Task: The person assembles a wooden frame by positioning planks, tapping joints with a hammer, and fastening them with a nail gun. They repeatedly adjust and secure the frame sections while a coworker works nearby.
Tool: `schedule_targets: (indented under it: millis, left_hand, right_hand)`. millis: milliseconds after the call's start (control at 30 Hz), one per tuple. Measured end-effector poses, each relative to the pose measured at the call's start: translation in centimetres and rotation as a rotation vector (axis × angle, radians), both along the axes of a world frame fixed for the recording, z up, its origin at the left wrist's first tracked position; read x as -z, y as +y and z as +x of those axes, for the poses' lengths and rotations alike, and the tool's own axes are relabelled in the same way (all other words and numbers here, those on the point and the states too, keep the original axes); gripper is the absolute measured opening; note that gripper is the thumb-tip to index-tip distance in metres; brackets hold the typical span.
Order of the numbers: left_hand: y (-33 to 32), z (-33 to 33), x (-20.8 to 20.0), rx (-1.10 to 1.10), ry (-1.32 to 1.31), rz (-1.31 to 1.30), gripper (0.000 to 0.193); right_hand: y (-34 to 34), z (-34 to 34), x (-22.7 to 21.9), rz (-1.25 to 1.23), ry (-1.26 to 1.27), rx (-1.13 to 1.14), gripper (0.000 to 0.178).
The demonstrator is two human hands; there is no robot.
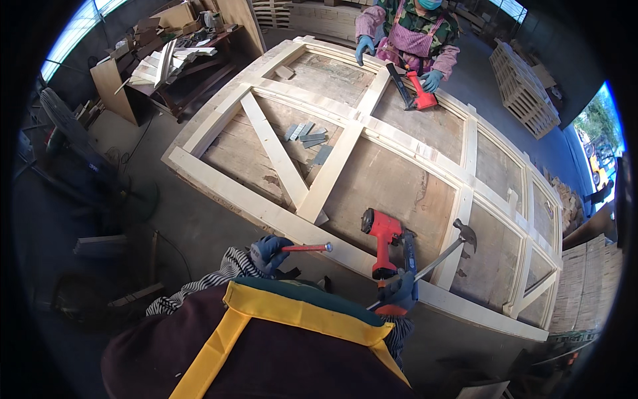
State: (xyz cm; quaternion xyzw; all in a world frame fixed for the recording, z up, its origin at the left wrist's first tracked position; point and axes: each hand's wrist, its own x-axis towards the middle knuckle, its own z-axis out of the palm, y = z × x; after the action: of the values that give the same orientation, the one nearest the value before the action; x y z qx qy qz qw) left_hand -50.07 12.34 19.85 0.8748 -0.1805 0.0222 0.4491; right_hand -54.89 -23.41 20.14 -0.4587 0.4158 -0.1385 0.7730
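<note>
Head view is showing the left hand [268, 253] with fingers clamping a red-handled tool [307, 248], the right hand [399, 290] gripping a claw hammer [444, 256] beside a red nail gun [383, 241] lying on the wooden frame [279, 219].

Workshop with grey concrete floor [166, 219]. Daylight enters through a window [73, 30] at upper left and an opening [598, 143] at right. Dark shelf unit [179, 66] at upper left carries wood offcuts, a plywood board [113, 90] leaning beside it. Slatted wooden pallet [525, 86] stands at upper right. Stacked boards [588, 286] at right edge. Dark fan [66, 133] at left.
</note>
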Motion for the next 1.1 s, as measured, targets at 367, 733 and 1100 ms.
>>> schedule_targets:
  millis: [367,733,1100]
  left_hand:
    - [5.2,23.1,2.4,0.414,-0.058,-0.063,0.023]
    - [-2.3,57.6,10.4,0.285,0.836,-1.029,0.018]
    - [-9.0,65.0,6.1,-0.024,0.524,-0.905,0.035]
  right_hand:
    - [14.9,8.9,0.4,-0.149,0.121,0.131,0.035]
    - [17.2,12.2,5.5,-0.923,0.171,-0.334,0.020]
    - [10.3,25.2,8.7,-0.041,0.053,-0.101,0.020]
